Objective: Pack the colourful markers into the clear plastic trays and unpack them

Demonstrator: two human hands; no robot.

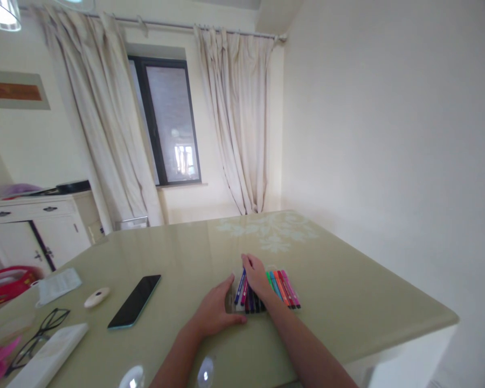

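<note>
A clear flat case [231, 303] of colored markers [281, 288] lies on the table in front of me. My left hand [218, 307] curves round the case's left end, fingers at the far edge and thumb at the near edge. Over the middle of the row is my right hand [256, 275], its fingers closed at the upper end of a blue marker [240, 286]. That marker tilts beside a pinkish one [244, 291]. Green, blue, orange, red and pink markers show right of my wrist. Dark marker ends show below the right hand, which hides the rest of them.
On the glossy table [178, 253], a phone [134, 302] lies left of my hands. Farther left are an oval white object [97, 297], a face mask [59, 285], eyeglasses [38, 337] and a long white box [50, 358]. A wall [388, 161] rises along the right.
</note>
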